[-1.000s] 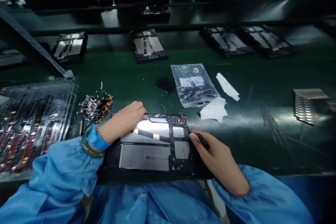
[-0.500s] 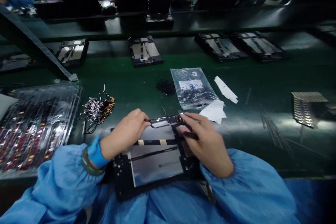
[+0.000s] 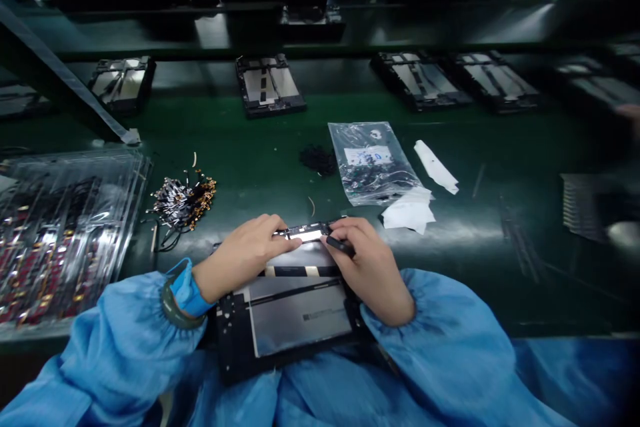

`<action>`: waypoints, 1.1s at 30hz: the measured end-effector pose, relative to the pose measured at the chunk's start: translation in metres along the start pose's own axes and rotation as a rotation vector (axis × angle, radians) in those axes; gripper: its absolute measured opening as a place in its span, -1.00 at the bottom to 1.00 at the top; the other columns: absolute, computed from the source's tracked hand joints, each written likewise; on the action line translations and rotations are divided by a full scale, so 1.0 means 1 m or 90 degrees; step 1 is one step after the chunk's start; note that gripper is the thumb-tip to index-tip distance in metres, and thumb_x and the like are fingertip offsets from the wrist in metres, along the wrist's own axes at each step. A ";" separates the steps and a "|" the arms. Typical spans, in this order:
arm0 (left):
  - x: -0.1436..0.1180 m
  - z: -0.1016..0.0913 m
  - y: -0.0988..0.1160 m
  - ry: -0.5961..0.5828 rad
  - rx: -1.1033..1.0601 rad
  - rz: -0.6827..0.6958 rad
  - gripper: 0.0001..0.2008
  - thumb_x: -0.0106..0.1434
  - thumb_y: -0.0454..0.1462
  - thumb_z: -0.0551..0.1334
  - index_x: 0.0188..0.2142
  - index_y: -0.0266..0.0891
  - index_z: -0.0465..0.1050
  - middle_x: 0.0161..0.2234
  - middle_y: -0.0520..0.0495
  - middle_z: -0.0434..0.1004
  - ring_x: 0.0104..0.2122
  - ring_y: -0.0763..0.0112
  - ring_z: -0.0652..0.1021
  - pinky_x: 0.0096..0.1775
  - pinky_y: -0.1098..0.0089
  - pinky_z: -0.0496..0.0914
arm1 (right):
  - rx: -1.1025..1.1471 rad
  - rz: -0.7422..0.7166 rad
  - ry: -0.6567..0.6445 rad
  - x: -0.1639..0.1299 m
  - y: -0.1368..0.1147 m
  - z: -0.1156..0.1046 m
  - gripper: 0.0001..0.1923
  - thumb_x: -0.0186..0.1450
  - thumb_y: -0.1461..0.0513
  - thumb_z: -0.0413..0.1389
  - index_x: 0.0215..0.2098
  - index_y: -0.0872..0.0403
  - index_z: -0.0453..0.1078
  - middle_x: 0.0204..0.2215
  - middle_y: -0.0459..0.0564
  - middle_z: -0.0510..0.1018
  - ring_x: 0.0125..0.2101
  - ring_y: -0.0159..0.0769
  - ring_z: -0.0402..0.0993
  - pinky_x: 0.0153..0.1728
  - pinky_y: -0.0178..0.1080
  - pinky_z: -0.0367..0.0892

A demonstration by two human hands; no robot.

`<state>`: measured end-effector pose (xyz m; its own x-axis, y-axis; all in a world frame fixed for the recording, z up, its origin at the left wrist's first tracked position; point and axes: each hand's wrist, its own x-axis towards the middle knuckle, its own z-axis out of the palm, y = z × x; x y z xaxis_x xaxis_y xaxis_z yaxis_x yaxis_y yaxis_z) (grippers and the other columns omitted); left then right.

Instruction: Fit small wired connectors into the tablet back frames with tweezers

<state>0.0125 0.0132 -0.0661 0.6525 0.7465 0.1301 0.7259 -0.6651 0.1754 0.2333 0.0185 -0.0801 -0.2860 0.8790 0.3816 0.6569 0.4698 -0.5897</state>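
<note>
Your left hand fingers pressed flat on open tablet top edge; right hand pinching black stylus, tip there too.

Both hands on open tablet top edge, right hand w/ dark tool, prob. stylus

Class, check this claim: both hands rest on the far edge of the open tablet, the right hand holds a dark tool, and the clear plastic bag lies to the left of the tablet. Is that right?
One detail is wrong. The head view shows the clear plastic bag beyond the open tablet and to its right, not left. The left hand and right hand do rest on its far edge, and the right hand holds a dark tool.
</note>
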 end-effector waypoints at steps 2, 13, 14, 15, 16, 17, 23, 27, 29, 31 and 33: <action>-0.001 0.000 0.001 0.001 0.008 0.005 -0.69 0.40 -0.26 -0.06 0.00 -0.13 0.38 -0.22 -0.11 0.35 -0.32 0.36 0.38 -0.36 0.41 0.28 | -0.028 0.005 0.009 0.000 -0.001 0.002 -0.90 0.27 0.31 0.06 -0.42 0.05 0.29 -0.29 0.07 0.46 -0.27 -0.22 0.48 -0.37 -0.22 0.41; 0.000 0.006 -0.005 -0.034 -0.138 -0.188 -0.70 0.38 -0.17 -0.03 -0.12 -0.30 0.35 -0.27 -0.12 0.36 -0.27 0.29 0.43 -0.23 0.28 0.38 | -0.152 0.144 0.063 -0.005 0.001 -0.029 -0.69 0.29 0.07 -0.01 -0.17 0.12 0.36 -0.18 0.20 0.50 -0.18 -0.07 0.48 -0.26 -0.11 0.42; 0.001 0.003 -0.005 -0.040 -0.147 -0.203 -0.71 0.38 -0.16 -0.03 -0.19 -0.29 0.37 -0.28 -0.12 0.36 -0.28 0.29 0.43 -0.24 0.28 0.38 | -0.132 0.196 0.033 -0.008 0.005 -0.036 -0.62 0.28 -0.01 -0.02 -0.19 0.11 0.38 -0.23 0.17 0.54 -0.21 -0.05 0.49 -0.26 -0.09 0.42; 0.002 0.000 -0.005 -0.035 -0.162 -0.223 -0.72 0.38 -0.16 -0.03 -0.22 -0.27 0.37 -0.28 -0.11 0.36 -0.29 0.30 0.43 -0.24 0.29 0.37 | -0.094 0.249 -0.020 -0.012 0.008 -0.043 -0.57 0.26 -0.07 -0.04 -0.24 0.10 0.40 -0.29 0.14 0.56 -0.25 -0.05 0.51 -0.27 -0.09 0.42; 0.003 -0.004 -0.005 -0.021 -0.184 -0.244 -0.73 0.37 -0.16 -0.02 -0.23 -0.26 0.37 -0.28 -0.10 0.37 -0.29 0.31 0.44 -0.24 0.30 0.37 | -0.036 0.300 -0.091 -0.017 0.011 -0.048 -0.51 0.25 -0.12 -0.07 -0.32 0.09 0.42 -0.36 0.10 0.58 -0.30 -0.05 0.52 -0.30 -0.11 0.42; 0.004 -0.008 -0.004 -0.002 -0.210 -0.257 -0.75 0.37 -0.16 0.00 -0.25 -0.25 0.36 -0.29 -0.08 0.37 -0.29 0.32 0.44 -0.23 0.31 0.37 | 0.034 0.346 -0.161 -0.022 0.014 -0.052 -0.46 0.24 -0.16 -0.11 -0.39 0.08 0.42 -0.41 0.08 0.59 -0.34 -0.07 0.53 -0.32 -0.13 0.43; 0.006 -0.019 -0.002 0.046 -0.321 -0.266 -0.82 0.32 -0.20 0.08 -0.34 -0.21 0.37 -0.35 0.00 0.38 -0.33 0.40 0.43 -0.27 0.39 0.34 | 0.127 0.317 -0.115 -0.035 0.020 -0.059 -0.48 0.28 -0.12 -0.08 -0.24 0.10 0.47 -0.30 0.08 0.60 -0.25 -0.09 0.54 -0.21 -0.14 0.44; 0.008 -0.015 0.002 0.026 -0.281 -0.290 -0.79 0.33 -0.18 0.06 -0.32 -0.22 0.38 -0.33 -0.02 0.37 -0.30 0.37 0.43 -0.26 0.35 0.31 | -0.133 0.048 0.073 -0.016 0.003 -0.044 -0.67 0.33 0.12 -0.01 -0.04 0.10 0.42 -0.13 0.16 0.52 -0.16 -0.14 0.50 -0.19 -0.16 0.43; 0.008 -0.012 0.004 0.017 -0.264 -0.297 -0.78 0.34 -0.17 0.05 -0.30 -0.22 0.39 -0.32 -0.02 0.37 -0.29 0.35 0.43 -0.26 0.34 0.31 | -0.197 -0.038 0.041 -0.006 -0.008 -0.029 -0.71 0.33 0.17 0.01 -0.06 0.12 0.41 -0.10 0.19 0.50 -0.17 -0.13 0.51 -0.29 -0.20 0.45; 0.008 -0.010 0.005 0.013 -0.257 -0.306 -0.78 0.34 -0.17 0.05 -0.30 -0.22 0.39 -0.31 -0.03 0.37 -0.29 0.34 0.43 -0.25 0.33 0.30 | -0.196 -0.067 0.013 0.000 -0.014 -0.013 -0.80 0.32 0.22 0.02 -0.17 0.14 0.42 -0.11 0.20 0.49 -0.19 -0.13 0.51 -0.35 -0.20 0.45; 0.007 -0.007 0.005 0.006 -0.259 -0.316 -0.78 0.34 -0.17 0.05 -0.30 -0.22 0.39 -0.32 -0.04 0.38 -0.29 0.33 0.43 -0.26 0.33 0.29 | -0.145 -0.055 0.007 0.002 -0.014 -0.002 -0.88 0.31 0.28 0.02 -0.31 0.12 0.38 -0.16 0.19 0.49 -0.22 -0.15 0.51 -0.38 -0.21 0.45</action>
<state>0.0196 0.0150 -0.0571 0.2575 0.9648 -0.0534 0.7993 -0.1816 0.5728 0.2246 0.0133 -0.0693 -0.3407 0.8351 0.4319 0.7708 0.5111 -0.3802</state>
